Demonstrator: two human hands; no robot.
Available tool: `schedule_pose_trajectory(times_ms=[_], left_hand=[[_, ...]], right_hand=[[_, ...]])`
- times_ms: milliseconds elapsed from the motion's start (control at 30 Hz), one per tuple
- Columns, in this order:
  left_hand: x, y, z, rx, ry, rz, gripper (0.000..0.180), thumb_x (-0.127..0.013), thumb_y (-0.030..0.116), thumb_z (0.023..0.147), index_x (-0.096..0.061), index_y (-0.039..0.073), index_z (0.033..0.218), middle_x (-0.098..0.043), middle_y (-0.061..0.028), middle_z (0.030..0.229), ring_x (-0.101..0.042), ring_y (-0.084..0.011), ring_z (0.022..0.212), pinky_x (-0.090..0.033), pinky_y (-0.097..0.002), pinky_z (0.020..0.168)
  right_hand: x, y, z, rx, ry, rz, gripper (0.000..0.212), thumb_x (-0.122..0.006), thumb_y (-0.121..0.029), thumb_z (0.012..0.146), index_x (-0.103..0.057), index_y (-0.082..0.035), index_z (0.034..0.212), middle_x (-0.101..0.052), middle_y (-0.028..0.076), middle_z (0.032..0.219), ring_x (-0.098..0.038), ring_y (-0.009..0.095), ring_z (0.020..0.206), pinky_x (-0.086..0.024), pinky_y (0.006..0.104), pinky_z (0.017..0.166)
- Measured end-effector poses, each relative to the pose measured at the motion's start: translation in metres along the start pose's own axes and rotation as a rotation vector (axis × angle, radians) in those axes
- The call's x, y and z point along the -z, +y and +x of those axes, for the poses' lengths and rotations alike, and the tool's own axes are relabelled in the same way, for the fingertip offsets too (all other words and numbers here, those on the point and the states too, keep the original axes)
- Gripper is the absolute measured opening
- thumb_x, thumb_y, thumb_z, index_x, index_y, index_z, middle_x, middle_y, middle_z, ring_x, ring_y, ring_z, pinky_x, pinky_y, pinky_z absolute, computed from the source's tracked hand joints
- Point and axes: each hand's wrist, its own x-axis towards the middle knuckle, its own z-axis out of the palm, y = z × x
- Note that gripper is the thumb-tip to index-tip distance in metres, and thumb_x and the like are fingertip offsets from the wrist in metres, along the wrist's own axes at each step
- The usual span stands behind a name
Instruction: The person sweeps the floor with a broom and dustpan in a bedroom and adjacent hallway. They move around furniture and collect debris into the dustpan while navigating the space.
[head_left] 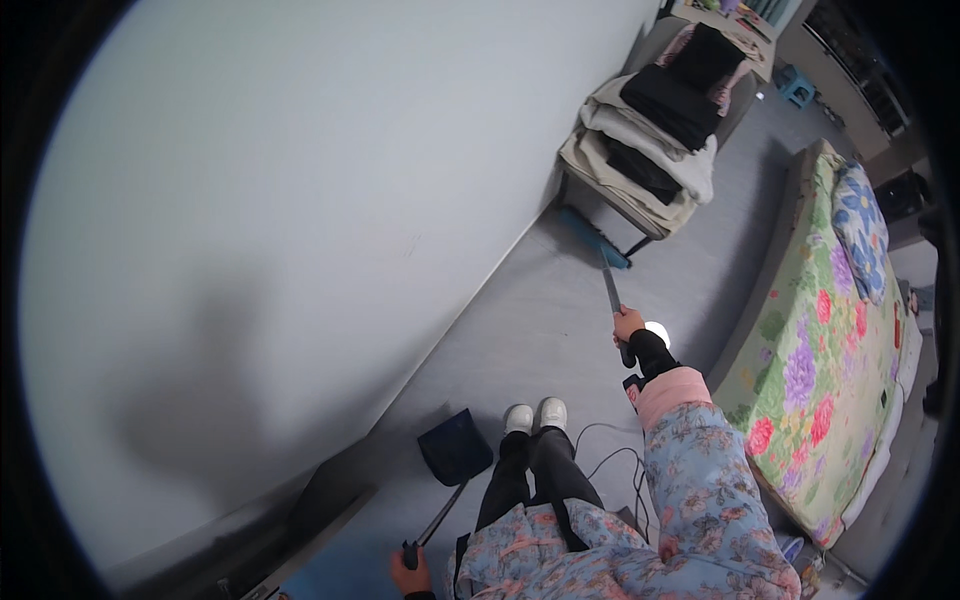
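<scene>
Gripping the long thin handle of a dark blue plastic dustpan (455, 447) that rests on the smooth grey floor (540, 310) by the pale wall (250, 220), the left hand (410, 572) is half cut off below. Open floor stretches ahead. The right hand (627, 323) clasps a slim-handled teal broom (598, 243), its head reaching under a cloth-piled bench (640, 160); a floral-covered bed (820, 350) bounds the right.

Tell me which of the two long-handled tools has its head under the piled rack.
The broom in the right hand: its teal head reaches under the rack. The dustpan, in the left hand, sits by the shoes.
</scene>
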Motion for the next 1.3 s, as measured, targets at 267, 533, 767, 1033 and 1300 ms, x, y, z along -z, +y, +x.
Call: schedule_pose_trajectory(times_ms=[267, 533, 767, 1033, 1300], left_hand=[[-0.005, -0.016, -0.023, 0.215, -0.044, -0.048, 0.027, -0.069, 0.018, 0.067, -0.051, 0.001, 0.077, -0.052, -0.0106, 0.067, -0.049, -0.0187, 0.060, -0.041, -0.0318, 0.057], [-0.003, 0.000, 0.003, 0.211, -0.087, -0.107, 0.026, -0.068, 0.020, 0.069, -0.051, 0.001, 0.077, -0.054, -0.0101, 0.068, -0.050, -0.0181, 0.060, -0.042, -0.0312, 0.058], [-0.009, 0.006, 0.032, 0.015, -0.175, -0.193, 0.027, -0.067, 0.020, 0.069, -0.051, 0.001, 0.079, -0.054, -0.0119, 0.068, -0.053, -0.0207, 0.061, -0.044, -0.0323, 0.058], [-0.028, 0.028, 0.081, -0.310, -0.286, -0.190, 0.025, -0.068, 0.019, 0.068, -0.052, 0.003, 0.079, -0.056, -0.0149, 0.070, -0.056, -0.0292, 0.065, -0.044, -0.0350, 0.060], [-0.035, 0.082, 0.112, -0.502, -0.372, -0.113, 0.027, -0.068, 0.023, 0.067, -0.052, 0.003, 0.077, -0.057, -0.0175, 0.069, -0.056, -0.0354, 0.067, -0.043, -0.0388, 0.059]], right_hand=[[-0.069, 0.050, 0.010, 0.171, 0.032, -0.341, 0.036, -0.039, -0.016, 0.081, -0.038, -0.008, 0.116, -0.056, 0.018, 0.067, -0.056, 0.031, 0.049, -0.046, 0.0429, 0.045], [0.018, 0.197, -0.107, 0.223, -0.135, -0.934, 0.051, -0.042, -0.020, 0.080, -0.025, -0.019, 0.128, -0.056, 0.026, 0.083, -0.055, 0.042, 0.077, -0.044, 0.0487, 0.069], [0.067, 0.277, -0.240, 0.003, -0.233, -1.044, 0.048, -0.040, -0.022, 0.082, -0.024, -0.021, 0.127, -0.057, 0.024, 0.080, -0.056, 0.039, 0.074, -0.044, 0.0478, 0.064], [0.058, 0.331, -0.340, -0.116, -0.011, -0.411, 0.039, -0.044, -0.025, 0.082, -0.043, -0.018, 0.120, -0.057, 0.021, 0.085, -0.054, 0.038, 0.080, -0.044, 0.0432, 0.071], [0.044, 0.378, -0.428, -0.309, 0.195, 0.120, 0.038, -0.039, -0.023, 0.086, -0.040, -0.016, 0.123, -0.054, 0.008, 0.053, -0.051, 0.016, 0.040, -0.044, 0.0294, 0.040]])
